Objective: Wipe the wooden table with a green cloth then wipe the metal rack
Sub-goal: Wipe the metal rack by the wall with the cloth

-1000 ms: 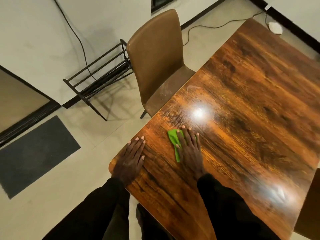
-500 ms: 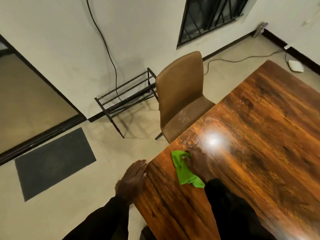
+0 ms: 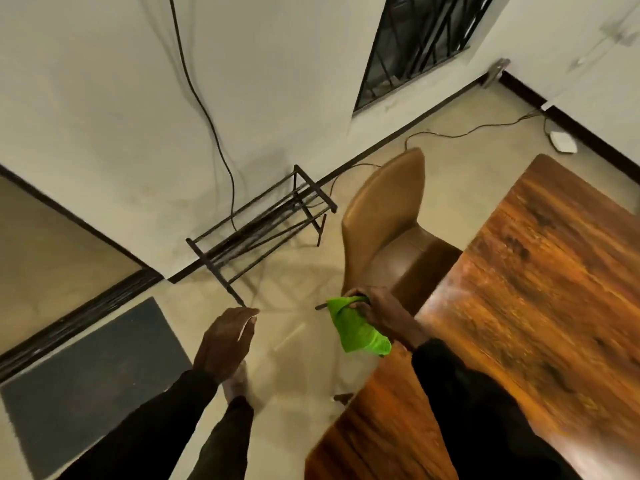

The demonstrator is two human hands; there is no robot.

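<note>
The crumpled bright green cloth (image 3: 356,329) sits at centre frame, pinched in the right hand (image 3: 384,315) off the edge of the glossy brown wooden table (image 3: 540,306), while the left hand (image 3: 225,341) hangs loose-fingered and empty at lower centre. The thin black metal rack (image 3: 263,230) stands against the wall above. Reaching it could snag the cloth on the tan padded chair (image 3: 384,220) between, or on the black cable (image 3: 207,123) trailing through the rack.

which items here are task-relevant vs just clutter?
Task-relevant:
- bright green cloth, in the right hand
- glossy brown wooden table
- black metal bar rack against the wall
- left hand, empty

Lying about:
- tan padded chair
- dark grey floor mat
- black cable down the wall
- small white box on the floor
</note>
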